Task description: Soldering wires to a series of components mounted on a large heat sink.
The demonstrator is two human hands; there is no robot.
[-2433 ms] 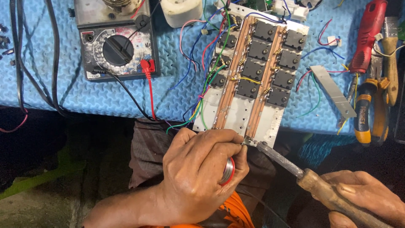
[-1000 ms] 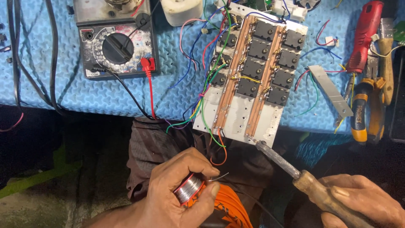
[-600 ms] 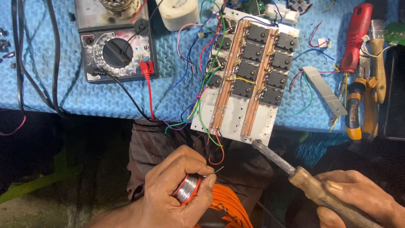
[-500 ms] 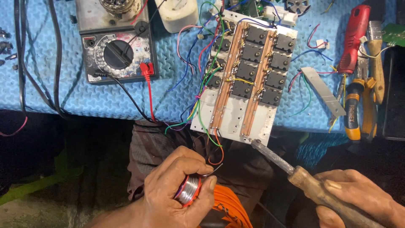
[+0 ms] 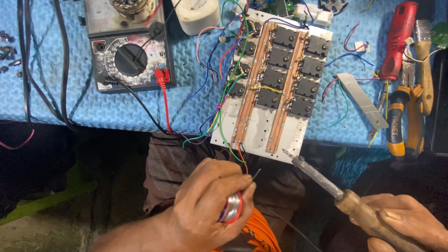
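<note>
Left hand (image 5: 210, 200): lower centre, fingers curled tight around a small silver solder-wire spool (image 5: 232, 208).
Right hand (image 5: 401, 224): lower right, fist closed on a wooden-handled soldering iron (image 5: 326, 182), tip just below the white transistor board (image 5: 270, 84).

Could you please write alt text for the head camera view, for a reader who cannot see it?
A person's left hand holds a solder spool while the right hand holds a wooden-handled soldering iron, its tip by the lower edge of a circuit board with copper strips. The board lies on a blue mat beside a multimeter and pliers.
</note>
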